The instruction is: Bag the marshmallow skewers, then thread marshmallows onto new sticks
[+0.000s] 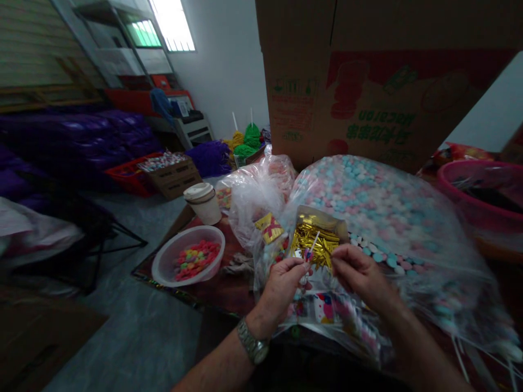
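Well, what could fail here?

Thin white lollipop stick, pinched in the closed grip of the left hand, might slip onto the gold twist ties. The right hand is closed beside it; its hold cannot be told.

And around it?

Patterned table carrying a clear bag of pastel candies and a candy bowl; cardboard carton behind; grey floor.
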A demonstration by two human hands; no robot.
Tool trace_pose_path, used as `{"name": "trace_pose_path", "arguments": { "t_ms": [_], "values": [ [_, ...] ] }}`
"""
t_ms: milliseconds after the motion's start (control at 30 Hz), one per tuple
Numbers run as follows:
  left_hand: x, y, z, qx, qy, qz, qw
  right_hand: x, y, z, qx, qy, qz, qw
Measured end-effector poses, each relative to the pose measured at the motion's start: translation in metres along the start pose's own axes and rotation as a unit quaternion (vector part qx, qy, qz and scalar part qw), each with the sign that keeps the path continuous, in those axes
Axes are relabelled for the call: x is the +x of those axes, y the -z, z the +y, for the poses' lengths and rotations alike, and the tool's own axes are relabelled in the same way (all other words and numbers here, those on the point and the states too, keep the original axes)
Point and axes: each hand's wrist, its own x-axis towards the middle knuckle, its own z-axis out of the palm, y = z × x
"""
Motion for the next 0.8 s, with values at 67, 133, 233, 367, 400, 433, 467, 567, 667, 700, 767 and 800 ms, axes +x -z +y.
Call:
{"name": "trace_pose_path", "arguments": {
  "t_ms": [67,133,233,367,400,433,467,567,667,700,767,800],
  "values": [
    [0.001,-0.009,-0.003,0.019,-0.017,-0.024,0.999,-0.022,-0.010,-0.001,-0.041,0.075,-0.028,0.996],
    [-0.001,-0.017,-0.008,0.051,-0.030,-0.055,0.997,-0.033,-0.016,0.002,-0.084,0.132,-0.024,0.987],
    [-0.007,-0.023,-0.014,0.113,-0.024,-0.086,0.990,-0.039,-0.015,0.009,-0.129,0.138,0.003,0.982],
    [-0.014,-0.022,-0.022,0.181,0.005,-0.125,0.975,-0.043,-0.006,0.011,-0.177,0.106,0.019,0.978],
    [-0.015,-0.022,-0.023,0.186,0.012,-0.132,0.973,-0.045,-0.005,0.010,-0.188,0.106,0.010,0.976],
    [-0.015,-0.022,-0.025,0.185,0.015,-0.133,0.974,-0.047,-0.005,0.010,-0.199,0.107,0.000,0.974],
    [-0.015,-0.022,-0.026,0.178,0.016,-0.127,0.976,-0.048,-0.006,0.011,-0.204,0.109,-0.002,0.973],
    [-0.015,-0.026,-0.026,0.118,0.013,-0.086,0.989,-0.052,-0.013,0.018,-0.180,0.120,0.058,0.975],
    [-0.014,-0.030,-0.018,0.011,0.014,-0.053,0.998,-0.054,-0.009,0.031,-0.147,0.130,0.107,0.975],
    [-0.014,-0.031,-0.015,-0.021,0.010,-0.046,0.999,-0.054,-0.003,0.035,-0.152,0.124,0.110,0.974],
    [-0.014,-0.030,-0.011,-0.054,-0.001,-0.036,0.998,-0.053,0.014,0.039,-0.220,0.103,0.125,0.962],
    [-0.014,-0.029,-0.011,-0.051,-0.005,-0.034,0.998,-0.052,0.024,0.038,-0.282,0.091,0.145,0.944]
  ]
}}
